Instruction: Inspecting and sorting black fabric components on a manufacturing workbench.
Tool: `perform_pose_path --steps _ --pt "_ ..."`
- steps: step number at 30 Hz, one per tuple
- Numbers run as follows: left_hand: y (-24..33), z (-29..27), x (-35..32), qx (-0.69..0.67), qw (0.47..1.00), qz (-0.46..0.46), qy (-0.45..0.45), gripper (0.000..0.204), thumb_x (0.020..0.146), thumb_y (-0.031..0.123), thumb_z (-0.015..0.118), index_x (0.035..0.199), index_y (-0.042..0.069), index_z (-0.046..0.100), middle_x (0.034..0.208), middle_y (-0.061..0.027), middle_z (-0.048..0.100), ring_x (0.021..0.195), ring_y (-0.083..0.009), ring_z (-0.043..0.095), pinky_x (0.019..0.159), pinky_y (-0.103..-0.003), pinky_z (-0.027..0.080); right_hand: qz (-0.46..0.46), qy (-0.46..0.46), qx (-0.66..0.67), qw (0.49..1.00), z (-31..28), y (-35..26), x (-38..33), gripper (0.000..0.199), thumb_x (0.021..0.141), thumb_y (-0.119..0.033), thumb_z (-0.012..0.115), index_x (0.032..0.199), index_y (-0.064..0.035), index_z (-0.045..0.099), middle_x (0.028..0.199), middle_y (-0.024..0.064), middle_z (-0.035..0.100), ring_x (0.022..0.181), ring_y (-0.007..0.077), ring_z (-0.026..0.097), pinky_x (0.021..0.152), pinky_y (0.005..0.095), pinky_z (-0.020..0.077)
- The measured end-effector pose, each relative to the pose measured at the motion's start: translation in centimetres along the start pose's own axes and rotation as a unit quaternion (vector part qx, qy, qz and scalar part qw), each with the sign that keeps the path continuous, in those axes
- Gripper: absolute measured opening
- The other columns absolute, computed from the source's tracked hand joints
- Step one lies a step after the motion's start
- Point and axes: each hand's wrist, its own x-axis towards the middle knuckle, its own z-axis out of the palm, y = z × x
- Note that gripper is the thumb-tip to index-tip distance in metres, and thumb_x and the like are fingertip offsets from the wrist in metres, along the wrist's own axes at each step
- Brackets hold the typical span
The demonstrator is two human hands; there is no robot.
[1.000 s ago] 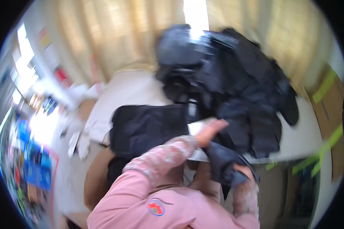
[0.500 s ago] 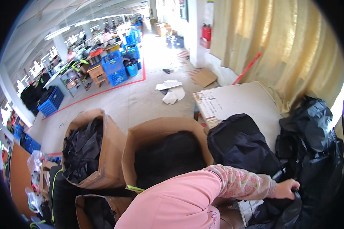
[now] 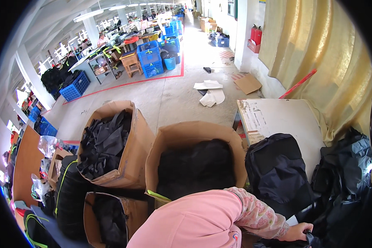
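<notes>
My left arm, in a pink top with a floral oversleeve, reaches across to the lower right. My left hand is closed on the edge of a black plastic bag, which runs out of the lower edge of the picture. My right hand is not in view. Just above the left hand lies a dark backpack-like bag with a crumpled front. Crumpled black plastic is heaped to the right. A small white piece shows beside the hand.
Cardboard boxes hold black fabric pieces. A worn white board-topped table stands by the yellow curtain. White sheets lie on the floor. Blue crates line the aisle; a fire extinguisher is by the wall.
The view has swung left, so the boxes and table sit farther right. My left hand has gone lower in the picture, still gripping the black plastic bag.
</notes>
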Motion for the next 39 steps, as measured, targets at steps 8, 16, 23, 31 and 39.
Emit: perform_pose_path --steps 8,16,23,31,39 --pt "-1.1 -0.5 -1.2 0.215 0.972 0.073 -0.063 0.063 0.071 0.046 0.081 0.112 0.005 0.056 0.120 -0.0144 0.055 0.111 -0.0277 0.051 0.093 -0.041 0.042 -0.106 0.056 -0.526 0.842 0.3 0.6 0.9 0.043 0.090 -0.017 0.067 0.121 0.0105 0.055 0.118 0.0240 0.061 0.100 0.0285 0.059 0.092 0.0365 0.0459" --pt "-0.9 0.0 -1.4 0.070 0.981 0.019 -0.178 0.092 0.071 0.053 0.081 0.136 0.002 0.039 0.134 -0.0192 0.047 0.128 -0.0310 0.042 0.105 -0.041 0.036 -0.039 0.019 -0.663 0.747 -6.0 -0.8 2.1 0.037 0.096 -0.019 0.059 0.117 0.0116 0.056 0.109 0.0285 0.063 0.098 0.0327 0.060 0.090 0.0379 0.0453" --pt "0.6 -1.7 -0.1 0.236 0.954 0.032 -0.183 0.048 0.071 0.011 0.076 0.113 0.001 0.057 0.098 -0.0104 0.065 0.099 -0.0227 0.060 0.091 -0.033 0.045 0.076 -0.191 -0.665 0.718 0.9 -4.8 1.0 0.039 0.096 -0.014 0.055 0.128 0.0087 0.049 0.121 0.0292 0.058 0.111 0.0344 0.057 0.097 0.0363 0.0405" --pt "-1.4 -3.9 0.0 0.182 0.964 -0.157 -0.116 0.029 0.071 0.005 0.059 0.098 -0.001 0.066 0.091 -0.0071 0.068 0.088 -0.0166 0.062 0.080 -0.030 0.049 -0.022 0.013 -0.761 0.648 1.9 -10.7 1.4 0.036 0.088 -0.012 0.066 0.122 -0.0028 0.059 0.115 0.0176 0.063 0.098 0.0261 0.062 0.082 0.0328 0.0487" --pt "1.8 1.6 -1.3 -0.092 0.840 -0.343 -0.411 0.048 0.080 0.033 0.076 0.110 -0.003 0.063 0.099 -0.0075 0.068 0.088 -0.0147 0.063 0.082 -0.031 0.051 -0.116 -0.104 -0.736 0.658 -9.6 -8.4 6.5 0.013 0.077 -0.001 0.060 0.088 0.0024 0.055 0.086 0.0136 0.054 0.080 0.0258 0.054 0.075 0.0336 0.0447"
